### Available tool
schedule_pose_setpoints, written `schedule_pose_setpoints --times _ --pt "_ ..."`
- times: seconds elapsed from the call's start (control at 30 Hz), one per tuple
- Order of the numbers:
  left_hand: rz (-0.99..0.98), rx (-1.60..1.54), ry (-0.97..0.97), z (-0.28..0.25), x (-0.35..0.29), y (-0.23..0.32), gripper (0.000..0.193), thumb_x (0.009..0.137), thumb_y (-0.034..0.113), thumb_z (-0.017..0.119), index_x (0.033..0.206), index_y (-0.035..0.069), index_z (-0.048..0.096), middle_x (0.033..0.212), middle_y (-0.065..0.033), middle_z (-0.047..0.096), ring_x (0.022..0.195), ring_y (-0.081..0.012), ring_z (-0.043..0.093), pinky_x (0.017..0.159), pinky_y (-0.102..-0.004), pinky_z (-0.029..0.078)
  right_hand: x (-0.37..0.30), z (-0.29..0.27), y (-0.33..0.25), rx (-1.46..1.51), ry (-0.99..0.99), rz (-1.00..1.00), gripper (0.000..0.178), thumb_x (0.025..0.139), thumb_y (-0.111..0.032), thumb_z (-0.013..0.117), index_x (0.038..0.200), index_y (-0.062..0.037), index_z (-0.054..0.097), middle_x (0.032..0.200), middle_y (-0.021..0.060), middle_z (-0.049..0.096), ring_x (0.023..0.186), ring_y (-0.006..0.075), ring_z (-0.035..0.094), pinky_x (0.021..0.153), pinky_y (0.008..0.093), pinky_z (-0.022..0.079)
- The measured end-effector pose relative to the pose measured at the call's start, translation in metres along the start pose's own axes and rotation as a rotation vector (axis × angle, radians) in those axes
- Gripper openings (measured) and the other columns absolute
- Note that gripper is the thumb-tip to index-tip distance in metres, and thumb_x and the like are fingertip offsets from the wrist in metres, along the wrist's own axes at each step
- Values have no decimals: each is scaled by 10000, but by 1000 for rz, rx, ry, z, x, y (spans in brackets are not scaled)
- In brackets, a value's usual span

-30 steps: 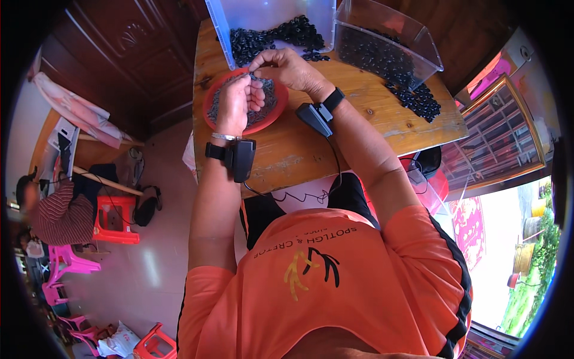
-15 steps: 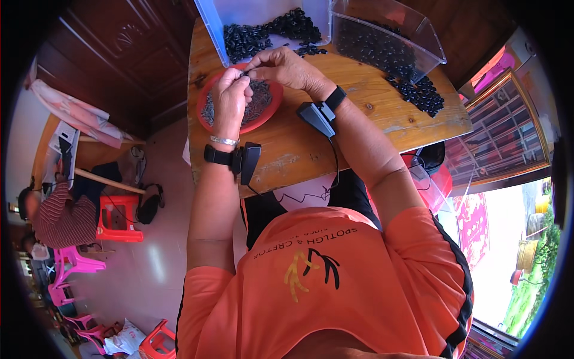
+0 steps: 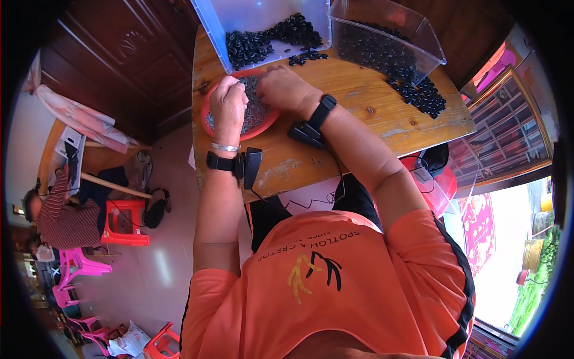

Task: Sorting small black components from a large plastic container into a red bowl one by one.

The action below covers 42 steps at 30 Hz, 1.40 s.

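The left hand (image 3: 228,105) is clenched on one small black piece (image 3: 241,83) above one red bowl (image 3: 256,131) of thin grey bits (image 3: 256,112); the right hand (image 3: 284,90) is over the bowl's right side, grip unclear. Beyond the bowl, two clear boxes (image 3: 208,30) hold uncountable black pieces. Lettering marks one orange shirt (image 3: 371,275).

Shiny black bits (image 3: 427,103), scratched wooden table (image 3: 359,119)
Red bowl (image 3: 256,132) and clear box (image 3: 429,60) look plastic; orange shirt (image 3: 365,281) is cloth.

On the left — a striped-shirted person (image 3: 69,222), a red stool (image 3: 125,238), a white bag (image 3: 130,341).
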<state>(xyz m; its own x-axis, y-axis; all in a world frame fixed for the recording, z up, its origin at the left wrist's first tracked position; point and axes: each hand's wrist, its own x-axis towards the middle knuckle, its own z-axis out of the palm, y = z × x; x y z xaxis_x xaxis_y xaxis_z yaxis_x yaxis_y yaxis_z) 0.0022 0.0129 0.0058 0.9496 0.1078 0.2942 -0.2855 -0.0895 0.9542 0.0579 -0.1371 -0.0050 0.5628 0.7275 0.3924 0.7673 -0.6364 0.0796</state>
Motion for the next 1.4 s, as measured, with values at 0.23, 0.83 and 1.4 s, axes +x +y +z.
schedule_pose_setpoints --times 0.23,0.83,1.4 --pt "5 -51 34 -5 2 2 160 814 120 472 682 40 512 559 9 474 502 -65 427 467 -214 338 3 7 -4 19 -1 51 150 728 -163 562 745 -84 687 823 116 668 861 275 636 771 385 489" --pt "-35 -99 35 -6 2 7 164 803 112 479 647 66 500 565 24 469 494 -48 404 458 -186 316 2 -1 -1 815 168 242 210 768 -188 633 896 -22 655 776 123 660 739 209 645 693 309 500" --pt "-9 -60 45 -6 2 10 178 812 116 470 644 67 497 566 24 467 504 -46 409 464 -187 322 4 0 7 1531 105 298 221 806 2 647 1026 -11 661 904 21 667 834 95 607 790 238 495"
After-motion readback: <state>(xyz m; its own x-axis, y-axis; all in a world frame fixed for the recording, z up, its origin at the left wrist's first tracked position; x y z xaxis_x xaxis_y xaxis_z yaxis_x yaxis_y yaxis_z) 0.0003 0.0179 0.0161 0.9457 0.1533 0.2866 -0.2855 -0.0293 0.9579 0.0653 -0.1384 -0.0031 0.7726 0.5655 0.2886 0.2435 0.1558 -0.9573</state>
